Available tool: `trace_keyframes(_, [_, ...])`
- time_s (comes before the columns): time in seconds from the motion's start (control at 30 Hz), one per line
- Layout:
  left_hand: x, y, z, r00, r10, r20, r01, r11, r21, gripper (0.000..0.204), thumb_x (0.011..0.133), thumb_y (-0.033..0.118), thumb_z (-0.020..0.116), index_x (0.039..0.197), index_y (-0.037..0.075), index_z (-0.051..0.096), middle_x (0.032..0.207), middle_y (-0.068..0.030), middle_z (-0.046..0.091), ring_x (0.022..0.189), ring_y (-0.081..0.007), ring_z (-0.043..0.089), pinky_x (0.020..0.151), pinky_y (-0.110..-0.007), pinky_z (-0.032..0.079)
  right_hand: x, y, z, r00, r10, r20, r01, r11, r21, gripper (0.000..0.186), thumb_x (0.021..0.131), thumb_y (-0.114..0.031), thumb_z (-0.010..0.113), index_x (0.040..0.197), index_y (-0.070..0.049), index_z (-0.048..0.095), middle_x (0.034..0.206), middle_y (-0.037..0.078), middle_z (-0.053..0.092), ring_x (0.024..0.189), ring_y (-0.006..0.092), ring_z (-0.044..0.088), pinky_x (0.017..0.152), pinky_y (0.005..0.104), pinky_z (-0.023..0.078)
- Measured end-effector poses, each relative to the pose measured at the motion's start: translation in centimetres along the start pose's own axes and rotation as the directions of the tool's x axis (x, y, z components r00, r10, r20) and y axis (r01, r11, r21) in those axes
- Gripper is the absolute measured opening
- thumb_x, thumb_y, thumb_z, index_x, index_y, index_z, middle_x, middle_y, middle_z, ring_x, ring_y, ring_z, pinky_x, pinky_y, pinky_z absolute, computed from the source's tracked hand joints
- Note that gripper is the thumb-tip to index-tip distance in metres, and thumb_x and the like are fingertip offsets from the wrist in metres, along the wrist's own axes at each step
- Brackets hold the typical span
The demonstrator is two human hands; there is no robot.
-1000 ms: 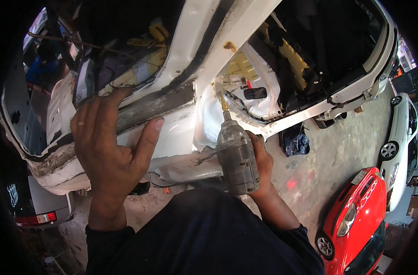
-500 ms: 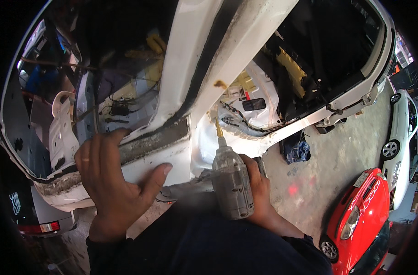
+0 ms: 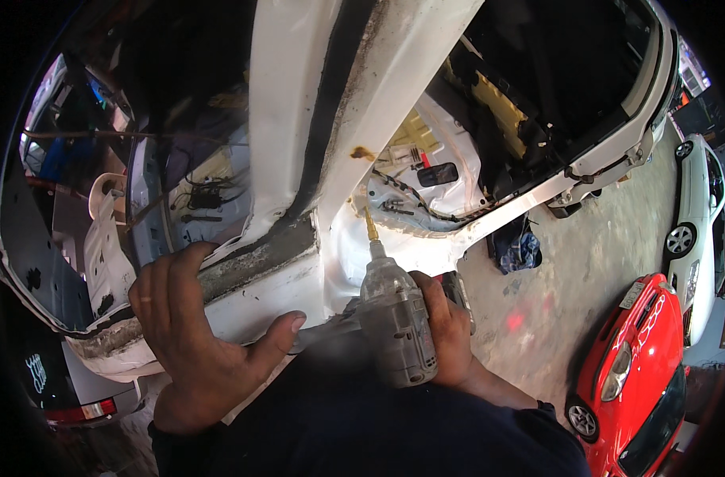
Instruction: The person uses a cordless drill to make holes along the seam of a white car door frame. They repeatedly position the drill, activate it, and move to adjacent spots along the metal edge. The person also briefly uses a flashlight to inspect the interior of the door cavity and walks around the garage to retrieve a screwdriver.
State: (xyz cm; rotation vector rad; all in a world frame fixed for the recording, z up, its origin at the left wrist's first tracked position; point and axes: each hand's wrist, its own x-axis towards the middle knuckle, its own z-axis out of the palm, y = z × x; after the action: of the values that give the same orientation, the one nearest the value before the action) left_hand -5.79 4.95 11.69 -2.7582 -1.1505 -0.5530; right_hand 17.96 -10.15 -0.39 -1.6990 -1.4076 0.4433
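Observation:
My left hand (image 3: 199, 330) rests with fingers apart over the dirty grey seam (image 3: 263, 258) along the edge of a bare white car body (image 3: 287, 71), thumb out over the white panel. My right hand (image 3: 450, 334) is wrapped round a worn grey power drill (image 3: 396, 326), pointing away from me. Its gold-coloured bit (image 3: 370, 222) reaches toward the white panel at the foot of a broad pillar (image 3: 386, 79), near a rust-brown spot (image 3: 361, 152); I cannot tell if the tip touches. Wiring (image 3: 410, 191) runs inside the opening beyond.
A red car (image 3: 636, 350) and a white car (image 3: 692, 238) stand at the right on the concrete floor (image 3: 513, 294). A dark blue bundle (image 3: 515, 246) lies below the body's right sill. A dark vehicle's tail light (image 3: 80, 412) shows at lower left.
Over the last second the car body has shifted lower and slightly left in the view. Both hands and the drill appear lower too, the drill still in my right hand.

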Motion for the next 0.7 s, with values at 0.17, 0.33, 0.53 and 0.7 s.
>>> trace_keyframes(0.17, [0.22,-0.34,0.14,0.996,0.070,-0.054,-0.068,0.997,0.023,0.094,0.077,0.061,0.086,0.138,-0.003,0.056,0.123,-0.0202,0.058,0.114,-0.0393,0.054,0.100,-0.055,0.040,-0.04,-0.03,0.72,0.999,0.032,-0.017,-0.032,0.999,-0.004,0.068,0.082,-0.016,0.086,0.139,0.006,0.055,0.100,0.021,0.075,0.086,0.0348,0.077,0.075,0.0418,0.061])
trace_keyframes(0.33, [0.05,-0.23,0.03,0.998,0.046,-0.031,-0.046,0.999,0.009,0.096,0.076,0.055,0.088,0.144,-0.003,0.053,0.127,-0.0222,0.056,0.121,-0.0410,0.053,0.105,-0.057,0.040,-0.14,0.31,0.71,0.999,0.008,-0.035,-0.009,1.000,-0.020,0.065,0.083,-0.016,0.085,0.137,0.006,0.056,0.098,0.020,0.075,0.085,0.0348,0.077,0.074,0.0421,0.061])
trace_keyframes(0.53, [-0.03,-0.43,0.49,0.997,0.052,-0.059,-0.050,0.998,0.036,0.095,0.075,0.050,0.089,0.146,-0.001,0.052,0.126,-0.0214,0.058,0.120,-0.0409,0.054,0.104,-0.056,0.041,0.42,0.90,0.94,0.996,-0.053,-0.065,0.054,0.998,0.013,0.068,0.084,-0.016,0.085,0.141,0.007,0.056,0.098,0.021,0.075,0.086,0.0340,0.077,0.074,0.0420,0.060])
trace_keyframes(0.7, [0.06,-0.54,0.85,0.995,0.055,-0.081,-0.052,0.998,0.040,0.090,0.076,0.051,0.088,0.141,-0.002,0.055,0.122,-0.0200,0.059,0.115,-0.0396,0.055,0.100,-0.055,0.042,0.21,0.59,0.59,0.997,-0.046,-0.057,0.049,0.998,0.038,0.079,0.084,-0.016,0.086,0.151,0.004,0.050,0.104,0.020,0.076,0.088,0.0340,0.078,0.076,0.0419,0.061])
